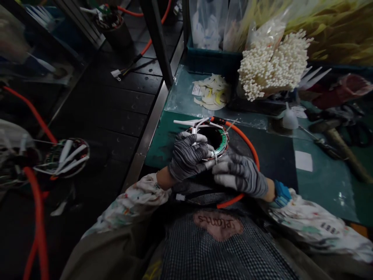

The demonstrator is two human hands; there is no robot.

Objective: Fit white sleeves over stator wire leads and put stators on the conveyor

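Note:
A ring-shaped motor stator [223, 144] with a green circuit board inside its rim lies on the bench in front of me. White sleeves [185, 122] and an orange cable [247, 140] come off its far side; the cable curves round to the right and back toward my lap. My left hand [189, 155], in a grey striped glove, is closed over the stator's left and near rim. At the near right edge, my gloved right hand [240, 175] has its fingers pressed together beside a small white tie [215, 156]. What those fingers pinch is hidden.
Beyond the stator lie cut pale insulation pieces [214, 93] and a bundle of white sticks [274, 64]. A hammer [346, 149] and a white-tipped bottle [290, 116] are at right. More wired stators [68, 157] stand on the dark slatted surface at left, past a metal edge.

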